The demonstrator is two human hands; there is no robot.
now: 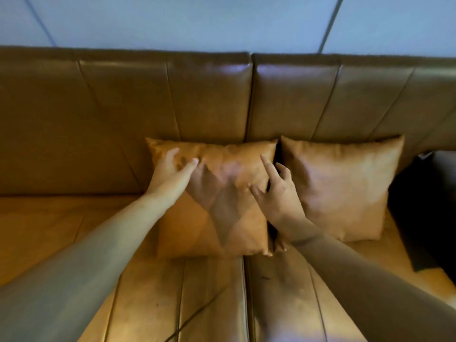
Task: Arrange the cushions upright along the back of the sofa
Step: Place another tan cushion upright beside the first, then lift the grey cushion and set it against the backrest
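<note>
Two tan leather cushions lean upright against the back of a brown leather sofa [123, 99]. The left cushion [217, 218] stands at the sofa's middle seam. My left hand [170, 171] lies flat on its upper left part, fingers spread. My right hand [276, 191] rests on its right edge, fingers apart, in the gap beside the right cushion [345, 183]. Neither hand grips anything. The right cushion stands close to the left one, almost touching.
A dark object [429, 218] sits on the seat at the far right, next to the right cushion. The seat [61, 218] stretches out to the left of the cushions. A pale wall [197, 21] rises behind the sofa back.
</note>
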